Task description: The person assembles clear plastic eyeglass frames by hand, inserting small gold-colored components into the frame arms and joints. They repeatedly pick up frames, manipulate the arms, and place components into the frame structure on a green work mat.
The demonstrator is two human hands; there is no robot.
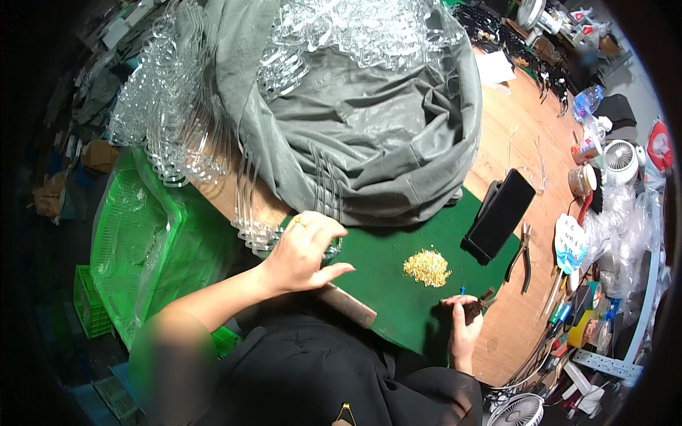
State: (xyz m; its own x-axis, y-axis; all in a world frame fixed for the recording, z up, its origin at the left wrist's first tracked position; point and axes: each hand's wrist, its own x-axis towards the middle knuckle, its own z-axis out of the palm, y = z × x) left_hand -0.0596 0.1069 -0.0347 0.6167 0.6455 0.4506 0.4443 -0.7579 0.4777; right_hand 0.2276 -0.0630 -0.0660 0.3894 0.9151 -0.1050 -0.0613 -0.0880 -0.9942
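My left hand (305, 252) hovers over the near left of the green mat (383, 245), thumb and forefinger spread apart. Clear plastic spectacle frames (332, 248) show within that gap, partly hidden by the hand; whether the fingers touch them I cannot tell. Just left, another group of clear frames (254, 238) lies with its long temples pointing away. My right hand (465, 326), at the mat's near right, is closed around a brown-handled tool (487, 297); its exact kind is unclear. A small blue tip (462, 290) shows beside the fingers. Beyond lies a heap of tiny gold-coloured parts (427, 268).
Grey cloth (369, 163) rings a large heap of clear frames (355, 32). More frames (167, 106) pile at left, above a green crate (135, 248). A propped black phone (504, 213) and pliers (523, 259) lie right. A metallic bar (348, 305) sits at the near edge.
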